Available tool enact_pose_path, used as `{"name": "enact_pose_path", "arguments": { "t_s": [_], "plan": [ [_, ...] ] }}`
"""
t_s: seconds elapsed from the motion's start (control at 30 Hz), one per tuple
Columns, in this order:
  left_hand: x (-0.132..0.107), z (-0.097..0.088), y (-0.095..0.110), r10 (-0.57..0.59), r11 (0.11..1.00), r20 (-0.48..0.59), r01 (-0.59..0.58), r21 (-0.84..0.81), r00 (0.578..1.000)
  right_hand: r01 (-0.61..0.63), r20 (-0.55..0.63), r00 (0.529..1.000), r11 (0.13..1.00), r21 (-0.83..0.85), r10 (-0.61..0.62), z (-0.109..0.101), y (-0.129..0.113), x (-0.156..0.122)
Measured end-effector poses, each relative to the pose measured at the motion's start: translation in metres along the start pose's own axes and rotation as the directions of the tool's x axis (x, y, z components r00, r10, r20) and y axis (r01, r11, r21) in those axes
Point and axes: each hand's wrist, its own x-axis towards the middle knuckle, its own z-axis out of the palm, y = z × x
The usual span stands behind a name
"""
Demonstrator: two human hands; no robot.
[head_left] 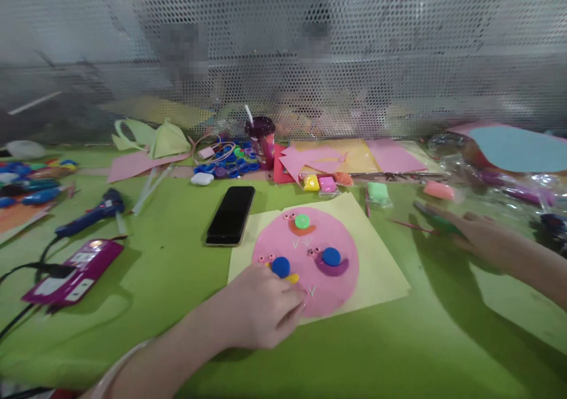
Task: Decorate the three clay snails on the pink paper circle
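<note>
A pink paper disc [330,298] lies on a pale yellow sheet [376,269]. On it are several snail-like figures of coloured clay with bottle caps: a green cap [302,221], a blue cap [331,257] and another blue cap [280,267]. Small white V marks [312,291] show between them. My left hand [266,304] rests on the disc's lower left, fingers curled and closed; anything inside them is hidden. Off to the right, my right hand [482,234] is closed around a slim green tool [445,224] with a grey tip, its exact kind unclear.
A black phone [231,216] lies left of the sheet. Further left are a blue glue gun [91,213] and a purple power strip [73,272] with cords. Behind stand a lidded cup [262,142], scissors [239,167] and clay packets [328,184]. A perforated metal panel [283,45] closes the back.
</note>
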Motion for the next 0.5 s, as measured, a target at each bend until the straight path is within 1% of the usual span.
{"name": "enact_pose_path", "arguments": {
  "t_s": [0.1,0.17,0.2,0.23,0.27,0.3,0.33,0.37,0.4,0.47,0.5],
  "plan": [
    [0.001,-0.002,0.001,-0.004,1.000,0.016,0.004,0.009,1.000,0.019,0.063,0.998,0.994,0.111,-0.026,-0.019,-0.011,0.000],
    [0.001,-0.003,0.001,-0.008,1.000,0.042,0.008,0.003,0.999,-0.021,0.046,0.999,0.978,0.207,0.011,-0.035,-0.024,0.000],
    [0.001,-0.003,0.001,-0.009,1.000,0.055,0.009,-0.003,0.998,-0.065,0.032,0.998,0.956,0.287,0.058,-0.042,-0.034,-0.001],
    [0.001,-0.003,0.001,-0.010,1.000,0.066,0.011,-0.009,0.998,-0.167,0.024,0.983,0.823,0.544,0.184,-0.048,-0.044,-0.002],
    [0.001,-0.004,0.001,-0.015,1.000,0.077,0.016,-0.011,0.997,-0.253,0.105,0.960,0.647,0.719,0.258,-0.053,-0.056,-0.003],
    [0.001,-0.004,0.001,-0.017,1.000,0.085,0.019,-0.012,0.996,-0.303,0.196,0.946,0.486,0.820,0.259,-0.056,-0.067,-0.005],
    [0.001,-0.004,0.001,-0.019,1.000,0.093,0.020,-0.009,0.995,-0.303,0.223,0.946,0.392,0.869,0.236,-0.058,-0.078,-0.006],
    [0.001,-0.004,0.000,-0.023,1.000,0.099,0.024,-0.006,0.995,-0.310,0.277,0.950,0.331,0.891,0.144,-0.059,-0.089,-0.008],
    [0.001,-0.004,0.000,-0.026,1.000,0.103,0.027,-0.006,0.994,-0.298,0.297,0.954,0.291,0.909,0.047,-0.059,-0.099,-0.009],
    [0.001,-0.005,-0.001,-0.026,0.999,0.103,0.028,-0.018,0.994,-0.268,0.302,0.948,0.257,0.929,-0.104,-0.058,-0.117,-0.010],
    [0.002,-0.005,-0.001,-0.024,0.999,0.098,0.026,-0.026,0.995,-0.240,0.283,0.949,0.259,0.935,-0.139,-0.058,-0.126,-0.010]
  ]
}}
